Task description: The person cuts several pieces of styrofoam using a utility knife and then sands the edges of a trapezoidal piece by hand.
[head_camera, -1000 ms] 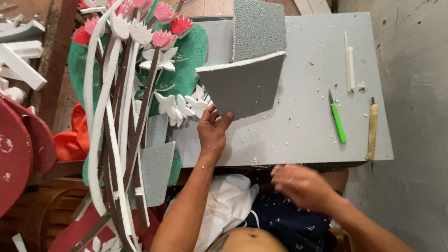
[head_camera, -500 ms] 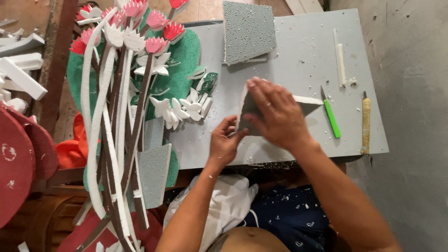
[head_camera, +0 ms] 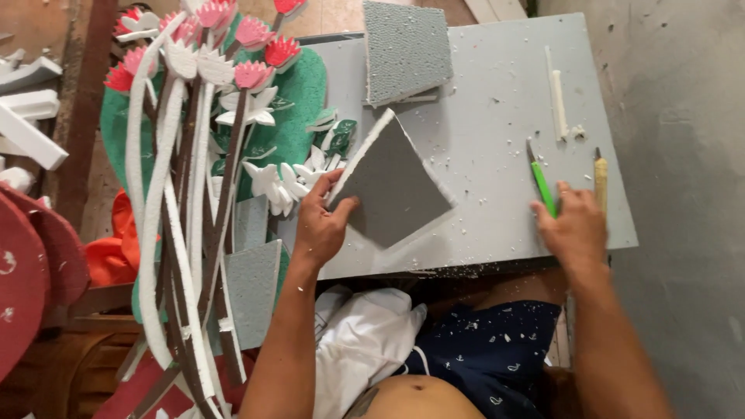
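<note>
While the left hand (head_camera: 322, 225) props a grey foam piece (head_camera: 392, 190) up on its edge, fingers and thumb closed on its lower left corner, the right hand (head_camera: 574, 225) lies flat on the bench (head_camera: 497, 116) with its fingertips on the green-handled knife (head_camera: 541, 182); whether that grip has closed round the handle I cannot tell, the fingers look laid over it rather than curled. Just right of that hand lies a yellow-handled tool (head_camera: 600, 174), untouched. The foam piece is a four-sided slab, grey and grainy on the face, white along its cut rim, tilted toward the camera. White crumbs are strewn across the bench between the two hands and beyond them, so some cutting looks already done; the slab in hand looks plain, not yet shaped. Beyond the left hand lies another grey foam slab (head_camera: 405, 50), pebbly on top, flat on the bench. Left of the left hand stands finished-looking work: pink foam flowers (head_camera: 252, 74) with white petals, long white and brown foam stems (head_camera: 167, 225), a green leaf panel (head_camera: 299, 109). A thin white foam stick (head_camera: 556, 93) lies beyond the right hand
</note>
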